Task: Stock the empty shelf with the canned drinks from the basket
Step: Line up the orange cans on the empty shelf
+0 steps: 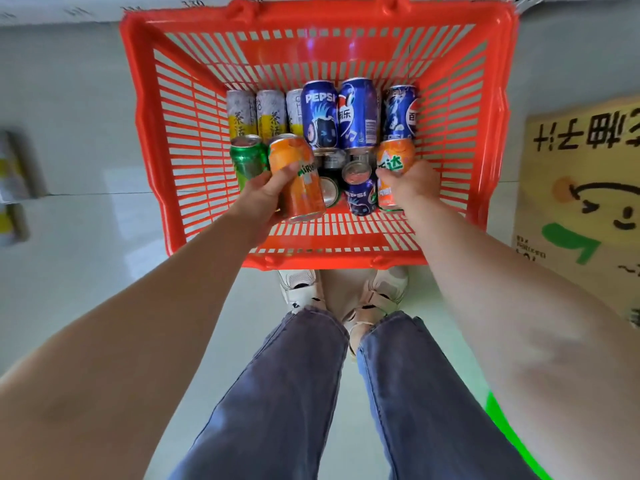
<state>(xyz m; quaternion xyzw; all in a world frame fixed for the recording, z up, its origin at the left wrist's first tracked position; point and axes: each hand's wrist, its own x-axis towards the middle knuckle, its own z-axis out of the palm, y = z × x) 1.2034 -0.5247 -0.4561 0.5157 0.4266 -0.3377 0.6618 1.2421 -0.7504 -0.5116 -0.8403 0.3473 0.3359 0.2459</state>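
A red plastic basket (152, 140) stands on the floor in front of my feet and holds several drink cans. My left hand (265, 199) grips an orange Mirinda can (299, 181), tilted and raised above the basket's floor. My right hand (412, 185) grips a second orange can (393, 161) at the right side of the pile. Blue Pepsi cans (320, 114) lie along the far wall, beside white-and-yellow tea cans (240, 114). A green can (246, 161) stands left of my left hand. One more Pepsi can (362, 195) stands between my hands.
A cardboard carton (581, 202) with printed characters and a drawn face stands right of the basket. Blurred cans (10, 174) show at the far left edge. A white shelf edge (69, 12) with number labels runs along the top. My shoes (301, 285) nearly touch the basket's near rim.
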